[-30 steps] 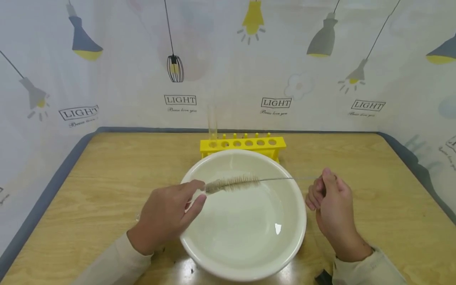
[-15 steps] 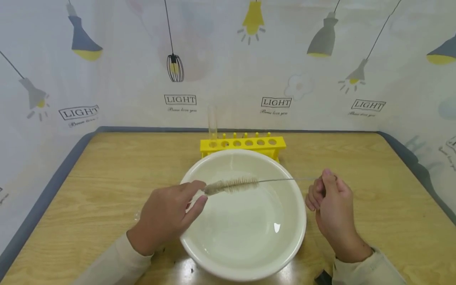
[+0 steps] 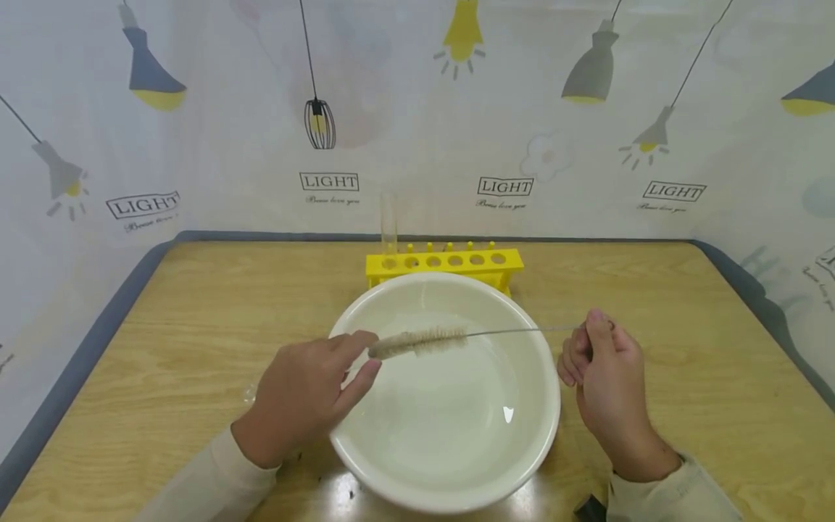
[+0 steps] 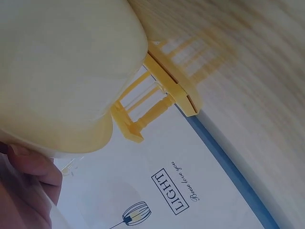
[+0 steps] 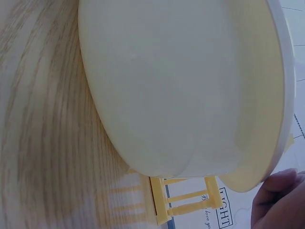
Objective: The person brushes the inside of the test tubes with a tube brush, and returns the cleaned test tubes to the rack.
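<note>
My left hand (image 3: 309, 395), over the basin's left rim, grips a clear glass test tube (image 3: 249, 392); one end of it shows behind the hand and the fingers hide much of the rest. A test tube brush (image 3: 435, 338) with pale bristles spans the white basin (image 3: 450, 500). Its bristles look pressed narrow near the left fingers, as if inside the tube, and fluffed out further right. My right hand (image 3: 609, 384) pinches the brush's thin wire handle (image 3: 522, 331) near its looped end, just past the right rim. Both wrist views show mainly the basin's outer wall (image 4: 71, 62).
Behind the basin stands a yellow test tube rack (image 3: 450, 259), with one clear test tube (image 3: 388, 228) upright in its leftmost hole. A black object (image 3: 590, 509) lies by the right sleeve. The wooden table (image 3: 737, 377) meets a lamp-patterned curtain (image 3: 417, 145) at the back.
The brush has shifted slightly left toward my left hand, with more of its bristles pressed narrow. My right hand has moved a little left with the handle; the left hand stays nearly still.
</note>
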Action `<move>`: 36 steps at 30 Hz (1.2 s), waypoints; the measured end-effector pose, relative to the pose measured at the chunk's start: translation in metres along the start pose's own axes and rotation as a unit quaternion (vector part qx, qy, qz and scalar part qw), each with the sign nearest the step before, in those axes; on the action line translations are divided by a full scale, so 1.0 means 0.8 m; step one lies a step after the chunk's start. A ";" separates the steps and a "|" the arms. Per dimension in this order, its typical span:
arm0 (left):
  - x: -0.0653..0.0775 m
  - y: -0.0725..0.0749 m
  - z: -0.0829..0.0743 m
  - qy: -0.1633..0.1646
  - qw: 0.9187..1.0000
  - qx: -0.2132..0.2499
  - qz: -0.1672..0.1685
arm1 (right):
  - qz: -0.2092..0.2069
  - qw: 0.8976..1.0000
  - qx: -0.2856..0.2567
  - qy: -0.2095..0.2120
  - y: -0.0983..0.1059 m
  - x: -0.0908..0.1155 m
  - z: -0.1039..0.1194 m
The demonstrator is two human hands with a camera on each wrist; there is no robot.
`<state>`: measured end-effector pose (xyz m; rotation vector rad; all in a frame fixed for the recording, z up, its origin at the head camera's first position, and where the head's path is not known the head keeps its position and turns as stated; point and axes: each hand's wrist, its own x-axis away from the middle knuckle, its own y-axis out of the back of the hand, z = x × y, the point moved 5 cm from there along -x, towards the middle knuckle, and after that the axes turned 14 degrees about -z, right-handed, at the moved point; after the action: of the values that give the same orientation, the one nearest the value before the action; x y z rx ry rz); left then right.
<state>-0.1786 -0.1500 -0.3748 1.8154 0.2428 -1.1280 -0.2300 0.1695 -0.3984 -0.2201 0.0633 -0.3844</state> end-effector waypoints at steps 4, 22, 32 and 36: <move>0.001 -0.001 0.000 -0.001 1.000 0.000 0.005 | -0.005 1.000 0.001 -0.003 0.000 0.002 0.000; -0.002 0.000 0.000 -0.002 1.000 -0.010 0.015 | 0.068 0.996 -0.024 0.058 -0.011 0.017 0.012; -0.003 0.000 0.000 -0.010 1.000 -0.016 0.004 | 0.168 0.978 -0.051 0.110 -0.021 0.026 0.013; -0.002 0.000 -0.001 -0.011 1.000 -0.013 0.004 | 0.178 0.977 -0.037 0.108 -0.021 0.030 0.012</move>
<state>-0.1787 -0.1489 -0.3734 1.7791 0.2367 -1.1337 -0.2130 0.1475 -0.3855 -0.2339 0.3270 -0.0472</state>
